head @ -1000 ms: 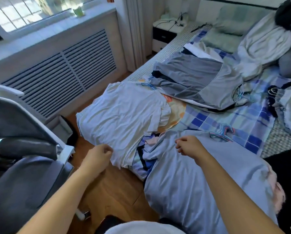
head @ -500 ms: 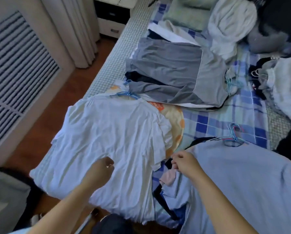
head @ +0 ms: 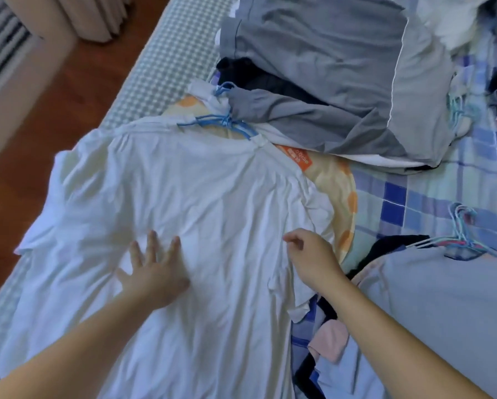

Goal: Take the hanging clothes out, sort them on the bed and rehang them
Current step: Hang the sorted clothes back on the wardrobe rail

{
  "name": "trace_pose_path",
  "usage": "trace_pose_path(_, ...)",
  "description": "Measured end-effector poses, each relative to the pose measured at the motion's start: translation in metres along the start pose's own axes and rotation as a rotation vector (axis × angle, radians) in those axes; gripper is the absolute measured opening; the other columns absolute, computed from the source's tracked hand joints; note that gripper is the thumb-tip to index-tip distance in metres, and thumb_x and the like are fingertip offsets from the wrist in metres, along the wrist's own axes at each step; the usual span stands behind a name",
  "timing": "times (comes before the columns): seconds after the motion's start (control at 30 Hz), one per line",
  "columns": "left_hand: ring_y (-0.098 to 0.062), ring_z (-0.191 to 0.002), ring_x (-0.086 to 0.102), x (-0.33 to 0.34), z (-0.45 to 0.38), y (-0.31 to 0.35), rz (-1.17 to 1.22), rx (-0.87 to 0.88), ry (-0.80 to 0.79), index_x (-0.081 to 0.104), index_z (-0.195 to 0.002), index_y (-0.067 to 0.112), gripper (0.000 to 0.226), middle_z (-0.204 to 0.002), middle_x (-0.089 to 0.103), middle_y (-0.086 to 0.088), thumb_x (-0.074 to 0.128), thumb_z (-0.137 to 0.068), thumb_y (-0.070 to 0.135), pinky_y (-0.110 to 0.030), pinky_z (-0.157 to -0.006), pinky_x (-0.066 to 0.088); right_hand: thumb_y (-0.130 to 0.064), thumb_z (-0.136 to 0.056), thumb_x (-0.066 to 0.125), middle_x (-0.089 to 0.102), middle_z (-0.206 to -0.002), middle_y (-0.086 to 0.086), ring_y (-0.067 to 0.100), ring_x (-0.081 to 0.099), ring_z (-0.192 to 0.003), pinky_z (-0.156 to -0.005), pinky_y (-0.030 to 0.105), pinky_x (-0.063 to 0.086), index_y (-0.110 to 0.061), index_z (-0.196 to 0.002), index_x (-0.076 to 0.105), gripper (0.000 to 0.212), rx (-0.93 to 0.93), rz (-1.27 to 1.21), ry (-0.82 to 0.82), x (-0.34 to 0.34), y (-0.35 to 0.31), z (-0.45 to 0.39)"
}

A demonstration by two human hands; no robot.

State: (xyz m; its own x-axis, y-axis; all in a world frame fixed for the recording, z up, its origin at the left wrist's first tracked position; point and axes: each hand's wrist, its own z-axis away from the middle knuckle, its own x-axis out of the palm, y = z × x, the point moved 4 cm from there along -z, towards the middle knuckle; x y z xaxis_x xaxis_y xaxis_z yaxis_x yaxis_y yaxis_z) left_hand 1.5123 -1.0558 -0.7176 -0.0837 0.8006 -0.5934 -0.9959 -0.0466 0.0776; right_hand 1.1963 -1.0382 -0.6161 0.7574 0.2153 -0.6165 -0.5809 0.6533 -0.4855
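Head view is showing us pressing our flat, spread left hand (head: 155,272) on the white shirt (head: 184,197) at the bed's (head: 161,61) left edge, likely smoothing it, while our right hand (head: 310,254), loosely curled and empty, is hovering beside.

Under your palm the white shirt (head: 201,203) is thin, creased matt cloth (hanger (head: 224,122) blue plastic); floor (head: 68,90) glossy wood.
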Motion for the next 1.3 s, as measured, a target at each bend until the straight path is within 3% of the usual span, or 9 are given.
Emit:
trace_pose_path(0.27, -0.040, -0.149, -0.027, -0.003, -0.003, 0.000, -0.035, -0.009, -0.008, -0.023, -0.149, 0.054, 0.102, -0.156, -0.044, 0.003, 0.056, -0.087, 0.069, -0.072, -0.112, 0.019, -0.010, -0.092, 0.050, 0.048, -0.137, 0.009, 0.028, 0.039, -0.130, -0.111, 0.034, 0.028, -0.017, -0.128, 0.058, 0.038, -0.241, 0.294, 0.396, -0.006, -0.071, -0.174)
trace_pose_path(0.47, -0.039, -0.149, -0.026, -0.008, -0.006, 0.002, -0.023, -0.039, -0.040, -0.019, -0.150, 0.055, 0.104, -0.158, -0.042, 0.003, 0.061, -0.085, 0.066, -0.071, -0.113, 0.020, -0.004, -0.087, 0.052, 0.061, -0.110, 0.012, 0.036, 0.053, -0.106, -0.092, 0.039, 0.036, -0.009, -0.108, 0.061, 0.023, -0.443, 0.549, 0.439, 0.004, -0.075, -0.211)
trace_pose_path(0.6, -0.044, -0.149, -0.024, -0.020, -0.004, 0.006, -0.021, -0.042, -0.162, -0.020, -0.152, 0.049, 0.107, -0.159, -0.040, -0.004, 0.061, -0.084, 0.066, -0.069, -0.116, 0.017, 0.004, -0.073, 0.052, 0.051, -0.095, 0.012, 0.031, 0.048, -0.089, -0.076, 0.039, 0.035, -0.007, -0.087, 0.053, 0.018, -0.610, 0.340, 0.488, -0.002, -0.084, -0.157)
trace_pose_path(0.7, -0.031, -0.155, -0.004, -0.040, 0.025, 0.034, 0.294, 0.104, -0.082, 0.004, -0.160, 0.039, 0.105, -0.168, -0.008, -0.005, 0.055, -0.078, 0.079, -0.046, -0.125, 0.012, 0.006, -0.073, 0.052, 0.049, -0.094, 0.005, 0.023, 0.046, -0.086, -0.073, 0.039, 0.042, -0.009, -0.085, 0.053, 0.019, -0.767, 0.223, 0.347, 0.006, -0.084, -0.088)
trace_pose_path(0.83, 0.007, -0.135, 0.042, -0.023, 0.084, 0.095, 1.332, 0.197, 0.041, 0.046, -0.144, 0.042, 0.066, -0.144, 0.051, 0.022, 0.065, -0.085, 0.064, -0.027, -0.112, 0.035, -0.008, -0.085, 0.058, 0.057, -0.100, 0.002, 0.024, 0.055, -0.095, -0.073, 0.036, 0.051, -0.013, -0.104, 0.064, 0.021, -0.917, 0.328, 0.069, 0.060, -0.067, -0.018)
trace_pose_path(0.93, -0.017, -0.093, 0.069, 0.024, 0.065, 0.095, 1.796, -0.172, 0.065, 0.063, -0.099, 0.011, 0.041, -0.103, 0.068, -0.017, 0.064, -0.090, 0.050, -0.034, -0.087, 0.050, -0.009, -0.087, 0.061, 0.057, -0.103, 0.005, 0.027, 0.053, -0.100, -0.080, 0.043, 0.051, -0.013, -0.112, 0.065, 0.026, -0.994, 0.503, -0.264, 0.112, -0.039, 0.004)
trace_pose_path(1.03, -0.018, -0.069, 0.071, 0.041, 0.032, 0.073, 1.796, -0.431, -0.040, 0.064, -0.089, 0.011, 0.019, -0.088, 0.072, -0.011, 0.057, -0.099, 0.026, -0.033, -0.072, 0.053, -0.014, -0.095, 0.058, 0.060, -0.120, 0.002, 0.021, 0.052, -0.113, -0.099, 0.035, 0.043, -0.018, -0.122, 0.068, 0.029, -0.821, 0.401, -0.435, 0.106, -0.030, -0.012)
trace_pose_path(1.13, -0.020, -0.073, 0.076, 0.038, 0.018, 0.064, 1.658, -0.402, -0.158, 0.068, -0.107, 0.011, 0.017, -0.092, 0.078, -0.011, 0.062, -0.096, 0.022, -0.038, -0.082, 0.057, -0.009, -0.094, 0.057, 0.064, -0.112, -0.002, 0.010, 0.059, -0.103, -0.095, 0.026, 0.047, -0.017, -0.113, 0.072, 0.025, -0.672, 0.101, -0.103, 0.044, -0.047, -0.063)
trace_pose_path(1.3, -0.028, -0.080, 0.076, 0.037, 0.011, 0.061, 1.651, -0.468, -0.178, 0.068, -0.110, 0.006, 0.027, -0.094, 0.077, -0.016, 0.065, -0.087, 0.020, -0.037, -0.076, 0.058, -0.009, -0.092, 0.049, 0.065, -0.117, 0.013, 0.033, 0.057, -0.112, -0.094, 0.039, 0.043, -0.010, -0.114, 0.065, 0.027, -0.325, 0.225, 0.430, -0.046, -0.048, -0.191)
